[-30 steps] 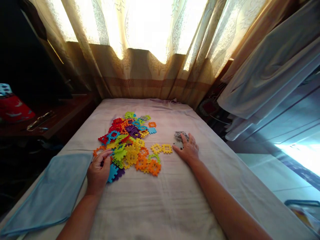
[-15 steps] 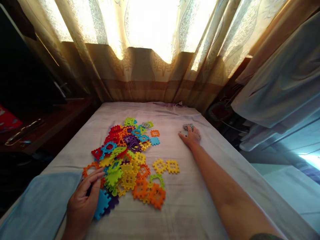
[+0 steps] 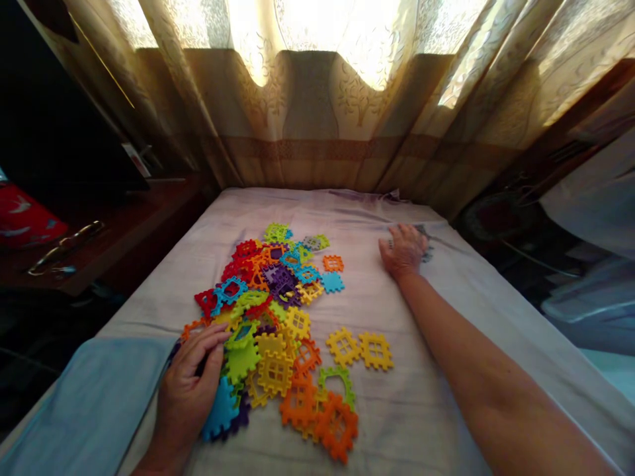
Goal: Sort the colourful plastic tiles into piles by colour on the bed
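A heap of coloured plastic waffle tiles [image 3: 270,317] lies on the pale bed sheet [image 3: 377,410]. My left hand [image 3: 191,390] rests at the heap's near left edge, fingers loosely curled over a blue tile [image 3: 221,410] and a purple one. Far out to the right, my right hand [image 3: 404,250] lies palm down with fingers spread over a small pile of grey tiles [image 3: 425,246], mostly hidden beneath it. Two joined yellow tiles [image 3: 361,348] sit apart between the heap and my right forearm.
A light blue cloth [image 3: 94,410] covers the bed's near left corner. A dark wooden side table [image 3: 109,231] with a metal object and a red item stands at left. Curtains [image 3: 317,99] hang behind the bed. Grey fabric hangs at right.
My right hand has slid the grey tiles farther away towards the bed's far right. My left hand stays at the heap's edge. The camera has moved closer and tilted down.
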The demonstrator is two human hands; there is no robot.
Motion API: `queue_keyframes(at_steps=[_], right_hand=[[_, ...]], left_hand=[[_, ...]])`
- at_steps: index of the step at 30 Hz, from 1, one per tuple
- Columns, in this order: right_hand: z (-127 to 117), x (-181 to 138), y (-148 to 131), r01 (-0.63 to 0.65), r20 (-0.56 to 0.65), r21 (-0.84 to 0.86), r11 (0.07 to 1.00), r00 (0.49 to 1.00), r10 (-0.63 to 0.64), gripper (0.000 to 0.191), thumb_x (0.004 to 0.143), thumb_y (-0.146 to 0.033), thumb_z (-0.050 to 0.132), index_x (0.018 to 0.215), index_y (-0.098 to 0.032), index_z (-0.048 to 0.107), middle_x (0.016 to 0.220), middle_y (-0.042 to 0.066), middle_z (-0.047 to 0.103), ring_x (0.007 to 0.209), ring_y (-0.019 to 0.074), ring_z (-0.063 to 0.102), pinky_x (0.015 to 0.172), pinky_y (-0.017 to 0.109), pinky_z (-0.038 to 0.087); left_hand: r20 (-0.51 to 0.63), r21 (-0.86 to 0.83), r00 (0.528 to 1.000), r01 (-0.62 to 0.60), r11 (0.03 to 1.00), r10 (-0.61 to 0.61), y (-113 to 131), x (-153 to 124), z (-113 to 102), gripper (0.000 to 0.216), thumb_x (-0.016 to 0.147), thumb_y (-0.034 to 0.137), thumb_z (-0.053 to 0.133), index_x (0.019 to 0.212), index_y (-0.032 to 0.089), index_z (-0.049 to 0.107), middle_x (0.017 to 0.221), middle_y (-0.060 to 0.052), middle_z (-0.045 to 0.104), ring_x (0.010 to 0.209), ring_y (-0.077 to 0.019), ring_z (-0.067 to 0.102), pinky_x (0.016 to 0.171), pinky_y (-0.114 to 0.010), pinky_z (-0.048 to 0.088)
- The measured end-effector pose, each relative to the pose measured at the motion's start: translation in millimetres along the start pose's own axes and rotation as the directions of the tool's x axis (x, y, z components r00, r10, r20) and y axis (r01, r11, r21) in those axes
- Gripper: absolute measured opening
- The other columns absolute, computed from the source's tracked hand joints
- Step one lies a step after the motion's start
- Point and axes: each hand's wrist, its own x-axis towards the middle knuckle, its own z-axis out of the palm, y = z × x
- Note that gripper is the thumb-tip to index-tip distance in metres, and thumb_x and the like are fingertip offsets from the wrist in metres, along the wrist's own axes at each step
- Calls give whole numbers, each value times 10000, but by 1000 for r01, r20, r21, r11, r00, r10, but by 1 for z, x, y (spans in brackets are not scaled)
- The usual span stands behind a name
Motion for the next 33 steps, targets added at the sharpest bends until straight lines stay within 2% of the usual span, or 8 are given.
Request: queue_keyframes(at_steps=[2, 6, 10, 14, 18, 22, 29, 33], right_hand=[[-1, -6, -29, 168, 69, 57, 984, 983, -172, 472, 924, -376, 404, 1304, -165, 588, 1456, 134, 489, 1367, 282, 352, 1124, 478, 223], [6, -12, -95, 386, 212, 206, 899, 880, -426, 439, 906, -366, 481, 1287, -192, 614, 1436, 112, 531, 1311, 239, 443, 1097, 390, 300], [15, -14, -135, 403, 305, 250, 880, 830, -467, 444, 881, -356, 543, 1296, -211, 604, 1367, 90, 600, 1258, 230, 502, 1053, 367, 352], [19, -15, -142, 379, 322, 242, 893, 837, -442, 357, 909, -336, 514, 1225, -247, 655, 1260, 55, 672, 1162, 210, 574, 994, 322, 386], [16, -17, -140, 367, 276, 254, 895, 859, -431, 340, 962, -329, 444, 1198, -269, 681, 1235, 32, 688, 1138, 191, 589, 979, 289, 392], [6, -15, -126, 248, 166, 202, 947, 945, -283, 386, 992, -330, 377, 1213, -250, 683, 1234, 62, 678, 1111, 202, 588, 958, 295, 397], [-32, -6, -33, 45, 73, -47, 998, 996, -41, 419, 987, -346, 367, 1260, -221, 660, 1165, 112, 662, 1036, 248, 574, 877, 326, 418], [-53, -26, 1, 118, 182, -127, 985, 979, -94, 400, 925, -303, 501, 1274, -175, 647, 1205, 128, 655, 1087, 270, 570, 946, 357, 416]], left_hand=[[1, -18, 1000, -1, 1000, 1, -1, 1, 1, 191, 886, 330, 530, 932, 268, 705, 1093, -30, 735, 1041, -214, 681, 985, -401, 540], [-16, -46, 999, 30, 999, -31, -1, 0, 2, 195, 886, 337, 532, 929, 265, 708, 1089, -31, 737, 1045, -214, 680, 980, -398, 541], [-15, -74, 999, 42, 996, -43, 1, 0, 2, 197, 885, 323, 531, 919, 255, 713, 1070, -34, 743, 1020, -208, 687, 967, -392, 548], [-12, -81, 997, 70, 994, -71, 3, 1, 2, 204, 877, 326, 533, 910, 246, 718, 1063, -44, 747, 1007, -212, 692, 974, -406, 541], [-15, -99, 997, 68, 993, -70, 2, 1, 3, 202, 875, 325, 536, 907, 244, 719, 1054, -44, 749, 991, -212, 696, 957, -404, 545], [-27, -110, 998, 59, 992, -62, 0, 1, 4, 206, 875, 325, 534, 913, 243, 720, 1057, -45, 748, 993, -210, 695, 966, -402, 539], [-24, -113, 997, 73, 991, -76, -4, 1, 8, 237, 871, 347, 519, 910, 233, 724, 1060, -51, 749, 999, -215, 692, 990, -413, 520], [-43, -111, 998, 46, 993, -51, 0, 4, 8, 233, 865, 327, 512, 914, 230, 718, 1059, -45, 750, 994, -213, 694, 974, -398, 525]])
